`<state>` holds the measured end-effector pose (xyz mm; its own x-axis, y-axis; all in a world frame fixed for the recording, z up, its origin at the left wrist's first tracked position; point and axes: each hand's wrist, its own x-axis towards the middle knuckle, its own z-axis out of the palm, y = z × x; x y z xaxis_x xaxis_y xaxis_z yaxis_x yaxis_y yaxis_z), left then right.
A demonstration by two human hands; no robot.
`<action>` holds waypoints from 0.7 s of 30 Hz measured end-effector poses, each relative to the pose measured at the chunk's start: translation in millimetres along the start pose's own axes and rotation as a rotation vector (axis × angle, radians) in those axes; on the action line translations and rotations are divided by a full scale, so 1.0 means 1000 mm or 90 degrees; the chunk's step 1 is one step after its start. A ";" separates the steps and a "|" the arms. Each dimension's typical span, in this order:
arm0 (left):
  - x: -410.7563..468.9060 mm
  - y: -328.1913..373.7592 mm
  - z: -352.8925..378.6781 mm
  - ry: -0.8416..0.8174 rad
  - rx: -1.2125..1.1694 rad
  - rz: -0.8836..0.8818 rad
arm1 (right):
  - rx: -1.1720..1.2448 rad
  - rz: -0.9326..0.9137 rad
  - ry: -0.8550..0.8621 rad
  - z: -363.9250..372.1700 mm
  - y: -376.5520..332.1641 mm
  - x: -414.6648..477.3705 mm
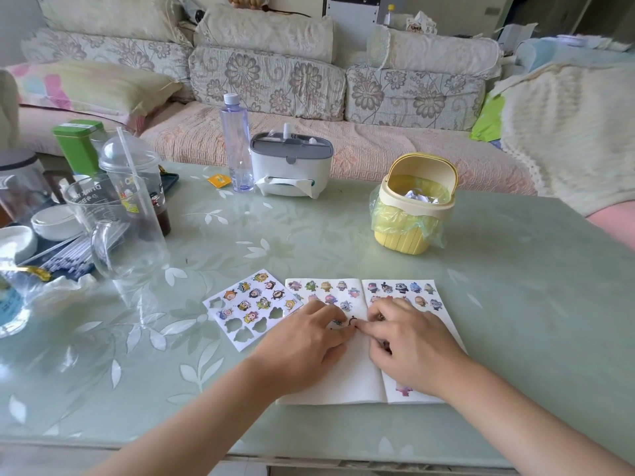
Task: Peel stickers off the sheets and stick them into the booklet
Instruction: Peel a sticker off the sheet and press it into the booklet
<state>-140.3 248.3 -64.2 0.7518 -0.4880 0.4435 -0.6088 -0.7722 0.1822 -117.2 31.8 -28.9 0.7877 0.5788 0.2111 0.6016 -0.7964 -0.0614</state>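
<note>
Both forearms ran from the bottom edge toward frame centre. The left hand [302, 341] lay palm-down, fingers nearly straight. The right hand [412, 348] had curled fingers, its index fingertip meeting the left's.

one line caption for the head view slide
Left hand and right hand touch a sticker on the open booklet, sticker sheet alongside.

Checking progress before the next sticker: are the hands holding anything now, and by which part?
Cannot tell: left hand and right hand touch one sticker at its edges, on the booklet.
</note>
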 end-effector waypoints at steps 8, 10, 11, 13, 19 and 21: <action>-0.004 0.006 -0.001 -0.014 0.012 -0.011 | -0.064 0.021 -0.050 0.000 -0.010 0.008; -0.003 0.009 -0.003 -0.018 0.023 -0.016 | -0.068 0.022 -0.055 0.000 -0.010 0.008; -0.003 0.010 -0.003 -0.022 0.021 -0.022 | -0.072 0.021 -0.052 -0.001 -0.010 0.007; -0.002 0.011 -0.001 -0.025 0.007 -0.040 | -0.082 0.017 -0.044 -0.002 -0.010 0.003; 0.000 0.015 0.007 -0.024 0.017 -0.071 | -0.085 -0.004 -0.036 -0.005 -0.009 -0.010; 0.002 0.015 0.008 -0.028 0.023 -0.078 | -0.075 -0.011 -0.050 -0.007 -0.008 -0.013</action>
<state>-146.1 232.6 -68.1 0.8307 -0.4060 0.3809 -0.5030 -0.8406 0.2010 -132.7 29.5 -24.5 0.7878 0.6011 0.1340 0.5994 -0.7984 0.0576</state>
